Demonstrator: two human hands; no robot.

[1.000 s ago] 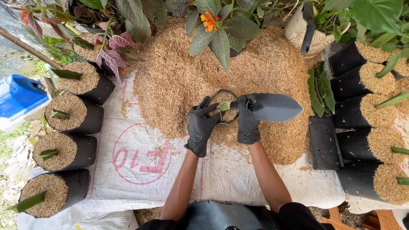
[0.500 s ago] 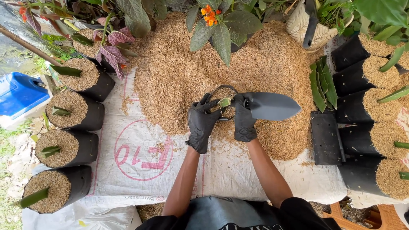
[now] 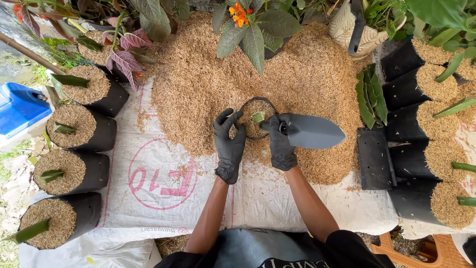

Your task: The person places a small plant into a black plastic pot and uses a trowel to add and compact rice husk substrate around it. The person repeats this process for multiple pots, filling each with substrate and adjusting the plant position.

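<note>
Two gloved hands are flanking the small grow bag (image 3: 255, 124): left hand (image 3: 229, 144) released beside it, right hand (image 3: 279, 144) gripping a trowel (image 3: 312, 132) pointing rightward.

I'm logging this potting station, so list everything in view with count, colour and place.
Rice husk pile: one, tan, centre of the sack.
Woven sack: one, white with red print, under the pile.
Small grow bag: one, black, husk-filled with a green cutting, between both hands.
Trowel: one, dark grey, right hand's grip.
Filled grow bags on the left: four, black.
Filled grow bags on the right: about five, black.
Flat empty bags: a stack, black, right of the pile.
Leaf cuttings: a bunch, green, above that stack.
Container: one, blue, far left.
Flowering plant: one, orange blooms, top.
Left hand: black glove.
Right hand: black glove.
</note>
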